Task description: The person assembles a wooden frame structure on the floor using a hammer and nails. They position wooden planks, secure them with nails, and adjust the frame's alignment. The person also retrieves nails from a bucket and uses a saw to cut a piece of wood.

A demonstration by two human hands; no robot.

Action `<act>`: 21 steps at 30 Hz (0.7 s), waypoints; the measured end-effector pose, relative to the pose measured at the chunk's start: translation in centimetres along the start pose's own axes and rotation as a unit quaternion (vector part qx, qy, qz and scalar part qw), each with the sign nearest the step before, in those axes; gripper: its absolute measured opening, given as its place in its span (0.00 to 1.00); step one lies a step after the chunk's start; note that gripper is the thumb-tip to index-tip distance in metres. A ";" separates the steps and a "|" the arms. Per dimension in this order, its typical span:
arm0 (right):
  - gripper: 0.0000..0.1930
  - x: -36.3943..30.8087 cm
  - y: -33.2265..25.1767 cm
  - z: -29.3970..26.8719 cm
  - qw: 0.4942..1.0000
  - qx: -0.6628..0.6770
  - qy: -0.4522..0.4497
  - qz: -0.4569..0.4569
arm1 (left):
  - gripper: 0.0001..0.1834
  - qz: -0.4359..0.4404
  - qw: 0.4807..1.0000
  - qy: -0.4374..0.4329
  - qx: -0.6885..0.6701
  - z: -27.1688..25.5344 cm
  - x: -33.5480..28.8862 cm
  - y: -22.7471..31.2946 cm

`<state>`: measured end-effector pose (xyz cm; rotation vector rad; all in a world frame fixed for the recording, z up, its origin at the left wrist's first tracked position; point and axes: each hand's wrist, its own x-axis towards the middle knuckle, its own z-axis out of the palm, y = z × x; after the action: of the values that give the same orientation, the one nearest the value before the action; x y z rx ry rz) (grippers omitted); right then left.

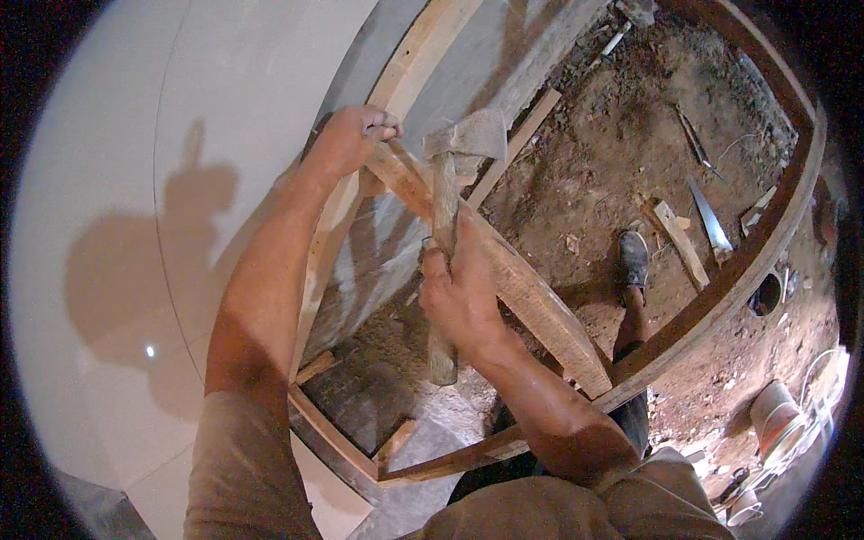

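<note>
In my right hand (463, 297) is a hatchet (468, 139), its round wooden handle upright and its broad grey head at the top. The fingers wrap round the middle of the handle, over a wooden crosspiece (549, 301). At the crosspiece's far end, my left hand (351, 139) is closed, its fingertips pinched where the piece meets a long wooden beam (423, 54). Whatever sits between those fingertips is too small to make out. The crosspiece slants down to the right, reaching a curved wooden rail (720, 306).
A pale wall (108, 135) stands close on the left. On the dirt floor (594, 189) lie a hand saw (711, 220), pincers (691, 135) and wood offcuts (679, 241). My shoe (634, 256) is inside the frame. A bucket (777, 418) stands at the lower right.
</note>
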<state>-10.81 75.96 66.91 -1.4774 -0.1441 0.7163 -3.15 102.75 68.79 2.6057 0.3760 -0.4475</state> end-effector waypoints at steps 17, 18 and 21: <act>0.34 -0.1 -2.7 3.2 0.996 0.072 0.040 -0.016 | 0.12 -0.031 0.998 -0.039 0.046 -0.5 0.2 1.0; 0.34 0.2 -2.4 3.2 0.997 0.060 0.037 -0.027 | 0.11 -0.012 0.999 -0.027 0.043 -0.4 0.0 0.6; 0.38 1.7 -0.9 3.5 0.991 -0.045 0.037 -0.123 | 0.11 0.026 0.999 -0.005 0.038 -0.1 0.0 -0.7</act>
<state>-10.95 79.88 67.68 -1.5372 -0.2997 0.4604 -3.34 103.43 68.59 2.6781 0.2937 -0.4655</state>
